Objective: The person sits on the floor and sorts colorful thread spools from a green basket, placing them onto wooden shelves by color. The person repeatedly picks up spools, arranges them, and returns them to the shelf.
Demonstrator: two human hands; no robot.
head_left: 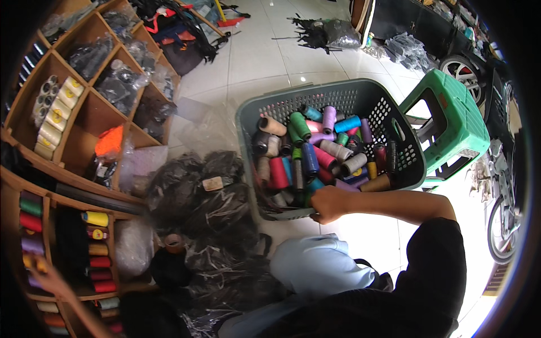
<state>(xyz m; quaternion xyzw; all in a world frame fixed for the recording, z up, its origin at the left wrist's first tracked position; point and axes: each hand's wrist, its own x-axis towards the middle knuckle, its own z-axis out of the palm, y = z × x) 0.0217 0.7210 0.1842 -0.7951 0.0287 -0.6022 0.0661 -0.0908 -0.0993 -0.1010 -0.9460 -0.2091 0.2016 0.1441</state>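
Observation:
My right hand (331, 204) is closed around the near rim of a dark grey plastic basket (414, 169). Inside it lie several thread spools in many colours, among them a green spool (300, 125), a blue spool (310, 159) and a purple spool (329, 119). At the far lower left, my left hand (44, 275) reaches into a wooden shelf (47, 236) with its fingers bent around a yellow thread spool (27, 260). That hand is small and partly blurred. Red, green and purple spools are stacked just above it in the same compartment.
Black plastic bags (208, 197) cover the floor between shelf and basket. A green stool (459, 112) stands right of the basket, with a motorcycle (499, 169) beyond. The upper wooden rack (93, 115) holds white spools and plastic bags. Dark cloth bundles (183, 48) lie farther off.

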